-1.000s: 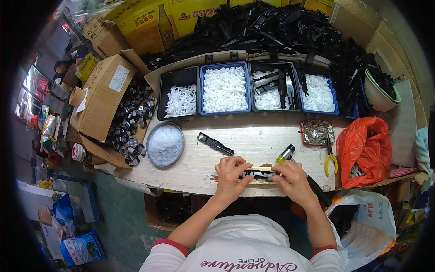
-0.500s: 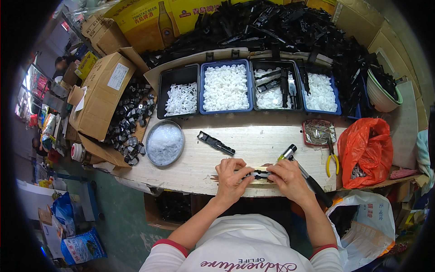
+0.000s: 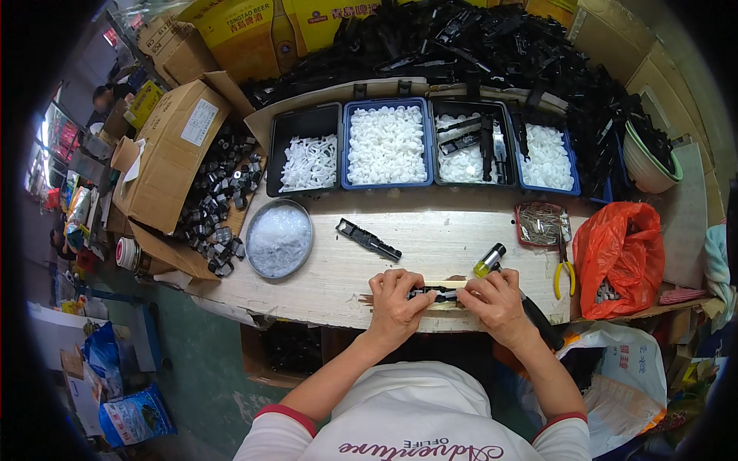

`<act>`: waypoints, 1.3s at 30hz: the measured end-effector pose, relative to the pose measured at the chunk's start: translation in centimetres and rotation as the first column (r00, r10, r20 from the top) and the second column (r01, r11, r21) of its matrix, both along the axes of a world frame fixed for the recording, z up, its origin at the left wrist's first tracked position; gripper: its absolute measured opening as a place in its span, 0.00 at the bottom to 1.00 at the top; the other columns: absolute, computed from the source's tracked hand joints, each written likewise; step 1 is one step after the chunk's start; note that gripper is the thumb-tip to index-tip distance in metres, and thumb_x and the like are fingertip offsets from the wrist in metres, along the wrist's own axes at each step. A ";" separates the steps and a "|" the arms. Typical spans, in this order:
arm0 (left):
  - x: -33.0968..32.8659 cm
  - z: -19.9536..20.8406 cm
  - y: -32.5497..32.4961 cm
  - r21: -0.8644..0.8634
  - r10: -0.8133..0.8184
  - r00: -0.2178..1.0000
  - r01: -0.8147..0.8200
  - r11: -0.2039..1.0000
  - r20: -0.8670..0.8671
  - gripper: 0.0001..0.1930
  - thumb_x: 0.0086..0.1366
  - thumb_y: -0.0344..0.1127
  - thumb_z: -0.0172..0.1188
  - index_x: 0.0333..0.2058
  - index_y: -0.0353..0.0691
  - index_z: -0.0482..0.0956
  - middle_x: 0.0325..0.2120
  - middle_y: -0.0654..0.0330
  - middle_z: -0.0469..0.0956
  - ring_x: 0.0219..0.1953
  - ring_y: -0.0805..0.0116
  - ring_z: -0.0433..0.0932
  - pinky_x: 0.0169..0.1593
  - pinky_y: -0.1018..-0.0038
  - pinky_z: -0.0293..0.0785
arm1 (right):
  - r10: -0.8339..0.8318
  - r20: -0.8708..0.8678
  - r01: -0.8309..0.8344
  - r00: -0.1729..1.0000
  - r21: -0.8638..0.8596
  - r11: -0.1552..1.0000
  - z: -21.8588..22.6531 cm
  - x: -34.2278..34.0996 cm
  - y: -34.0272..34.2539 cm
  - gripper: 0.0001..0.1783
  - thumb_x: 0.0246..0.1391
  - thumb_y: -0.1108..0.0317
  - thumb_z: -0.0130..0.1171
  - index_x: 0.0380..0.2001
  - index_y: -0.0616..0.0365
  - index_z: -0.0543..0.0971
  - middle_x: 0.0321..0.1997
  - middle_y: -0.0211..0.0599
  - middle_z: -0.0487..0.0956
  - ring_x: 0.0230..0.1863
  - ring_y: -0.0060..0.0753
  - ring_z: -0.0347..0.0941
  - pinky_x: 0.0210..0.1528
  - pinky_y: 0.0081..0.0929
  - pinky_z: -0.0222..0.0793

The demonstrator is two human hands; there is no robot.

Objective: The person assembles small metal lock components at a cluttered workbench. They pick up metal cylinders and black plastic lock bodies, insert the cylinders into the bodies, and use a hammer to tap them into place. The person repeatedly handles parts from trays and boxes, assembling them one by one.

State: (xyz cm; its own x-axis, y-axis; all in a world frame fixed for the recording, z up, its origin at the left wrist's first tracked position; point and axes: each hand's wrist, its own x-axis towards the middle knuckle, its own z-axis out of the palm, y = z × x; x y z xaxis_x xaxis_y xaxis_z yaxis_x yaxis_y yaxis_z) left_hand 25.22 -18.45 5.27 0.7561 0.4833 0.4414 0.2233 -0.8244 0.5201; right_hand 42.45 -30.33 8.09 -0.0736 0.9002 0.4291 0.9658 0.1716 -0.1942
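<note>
At the table's front edge, a narrow black plastic part with a light grey strip (image 3: 440, 293) lies between my two hands over a pale wooden block (image 3: 455, 283). My left hand (image 3: 395, 307) grips its left end, thumb and fingers closed. My right hand (image 3: 496, 306) has its fingers closed at the right end, and they hide much of it. A hammer (image 3: 490, 260) with a yellow-and-silver head lies beside my right hand, its black handle running partly behind it. Another black plastic part (image 3: 369, 240) rests on the table farther off.
Bins of white plastic pieces (image 3: 387, 146) line the back, below a heap of black parts (image 3: 461, 46). A round dish (image 3: 278, 240) and a carton with black pieces (image 3: 220, 192) are left. Right are a pin tray (image 3: 540, 223), yellow-handled pliers (image 3: 565, 278) and a red bag (image 3: 619, 257).
My fingers have shifted slightly along the part, and more of its black left portion shows. The hammer and the other black part stay where they were.
</note>
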 end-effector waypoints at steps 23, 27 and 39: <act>-0.2 -0.3 -1.0 0.022 0.081 0.996 -0.082 0.996 0.048 0.12 0.43 0.27 0.62 0.29 0.49 0.80 0.36 0.64 0.70 0.44 0.62 0.64 0.45 0.63 0.52 | 0.022 -0.126 -0.055 0.992 -0.263 0.963 -1.6 -5.2 16.5 0.14 0.41 0.66 0.60 0.31 0.61 0.74 0.31 0.41 0.73 0.38 0.43 0.67 0.39 0.38 0.60; -0.4 -0.4 -1.2 0.005 0.082 0.995 -0.082 0.997 0.050 0.11 0.44 0.28 0.62 0.30 0.49 0.80 0.35 0.64 0.71 0.43 0.63 0.65 0.45 0.63 0.52 | 0.041 -0.136 -0.071 0.990 -0.230 0.971 -1.9 -3.8 17.6 0.12 0.40 0.72 0.56 0.31 0.64 0.72 0.31 0.46 0.72 0.37 0.48 0.68 0.39 0.40 0.61; -1.4 0.3 -0.3 -0.281 0.137 0.977 -0.087 0.956 0.165 0.19 0.44 0.30 0.66 0.39 0.42 0.76 0.37 0.61 0.72 0.41 0.64 0.66 0.45 0.70 0.57 | -0.345 -0.475 0.117 0.809 -0.446 0.887 3.4 0.9 3.4 0.15 0.49 0.72 0.53 0.42 0.61 0.72 0.34 0.43 0.69 0.34 0.45 0.68 0.37 0.33 0.64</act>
State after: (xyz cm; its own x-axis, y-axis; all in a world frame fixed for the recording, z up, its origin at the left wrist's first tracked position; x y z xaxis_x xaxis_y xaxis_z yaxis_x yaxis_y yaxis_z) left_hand 23.83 -18.76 5.61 0.6098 0.6806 0.4061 0.1879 -0.6219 0.7602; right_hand 43.36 -26.94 11.51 0.2923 0.9554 -0.0412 0.6900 -0.2405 -0.6827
